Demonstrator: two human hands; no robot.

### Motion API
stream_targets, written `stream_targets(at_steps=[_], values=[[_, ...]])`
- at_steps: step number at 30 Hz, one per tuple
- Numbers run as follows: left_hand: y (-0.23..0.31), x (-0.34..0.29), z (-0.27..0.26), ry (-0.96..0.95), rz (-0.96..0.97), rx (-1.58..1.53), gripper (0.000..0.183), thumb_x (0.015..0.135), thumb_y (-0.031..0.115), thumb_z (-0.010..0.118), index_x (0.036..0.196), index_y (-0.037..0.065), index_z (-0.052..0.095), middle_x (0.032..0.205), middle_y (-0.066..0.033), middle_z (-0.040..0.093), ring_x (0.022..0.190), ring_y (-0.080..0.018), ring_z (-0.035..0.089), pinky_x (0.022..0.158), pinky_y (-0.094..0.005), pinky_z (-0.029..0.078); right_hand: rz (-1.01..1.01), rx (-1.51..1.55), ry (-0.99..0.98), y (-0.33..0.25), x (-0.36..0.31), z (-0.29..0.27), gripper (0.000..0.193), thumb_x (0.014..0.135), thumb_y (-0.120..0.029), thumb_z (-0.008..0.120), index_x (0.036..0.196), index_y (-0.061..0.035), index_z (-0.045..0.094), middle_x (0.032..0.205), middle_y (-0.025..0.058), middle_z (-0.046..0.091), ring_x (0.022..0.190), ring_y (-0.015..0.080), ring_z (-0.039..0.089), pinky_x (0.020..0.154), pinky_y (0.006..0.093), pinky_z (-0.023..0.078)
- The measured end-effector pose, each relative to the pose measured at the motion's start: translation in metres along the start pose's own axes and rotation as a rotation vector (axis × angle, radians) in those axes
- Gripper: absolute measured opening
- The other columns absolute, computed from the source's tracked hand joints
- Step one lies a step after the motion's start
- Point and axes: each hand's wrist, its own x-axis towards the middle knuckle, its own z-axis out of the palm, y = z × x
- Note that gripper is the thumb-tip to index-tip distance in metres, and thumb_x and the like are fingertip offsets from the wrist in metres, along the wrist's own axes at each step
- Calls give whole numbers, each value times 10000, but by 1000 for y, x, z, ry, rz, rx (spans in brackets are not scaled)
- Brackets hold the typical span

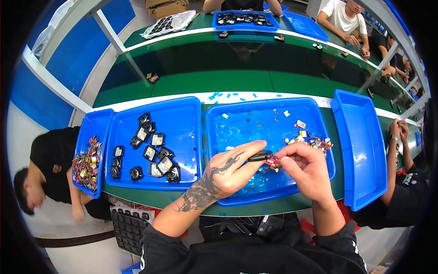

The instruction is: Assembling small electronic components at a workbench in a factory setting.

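Note:
My left hand [230, 171] is closed around a small black casing [260, 156] with rounded edges. Against the casing's right end is a small red part [272, 161], where the thumb and index finger of my right hand [312, 173] pinch together; fingers partly hide it. Both hands are over a blue tray [212, 137] whose bottom is strewn with translucent blue film scraps. Small electronic parts with red, yellow and white pieces [303, 134] lie in a heap at that tray's right side.
To the left, a blue tray [191, 107] holds several black camera-like units [150, 153]; beyond it, a narrow tray [109, 119] holds piled wired parts [91, 162]. Another blue tray [362, 146] stands at right. Across the green conveyor [205, 82], people work with trays. A person bends at far left.

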Motion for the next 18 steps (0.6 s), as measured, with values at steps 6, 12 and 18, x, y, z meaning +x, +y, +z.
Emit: stream_targets(at_steps=[6, 12, 18], values=[[0, -5, -1, -71, 45, 2, 212, 721, -13, 709, 927, -34, 666, 1112, -203, 653, 986, -317, 681, 747, -358, 602, 56, 107, -54, 4, 3, -1, 112, 867, -28, 690, 954, 25, 644, 871, 8, 629, 724, 38, 563, 620, 180, 462], [19, 0, 1, -116, -518, -428, 236, 829, -8, 678, 1064, -23, 667, 1114, -165, 649, 886, -252, 706, 779, -311, 593, -410, -500, 54, -6, 0, 15, 203, 791, 22, 729, 963, -7, 626, 903, 83, 631, 763, 125, 629, 644, 242, 521], [19, -3, 10, -131, -847, -936, 553, 897, -43, 591, 1421, 55, 442, 1263, -148, 589, 1037, -166, 650, 897, -297, 540, -209, -226, 169, 7, 9, 20, 167, 790, 12, 733, 932, 3, 645, 836, 77, 651, 708, 119, 650, 626, 242, 528]])
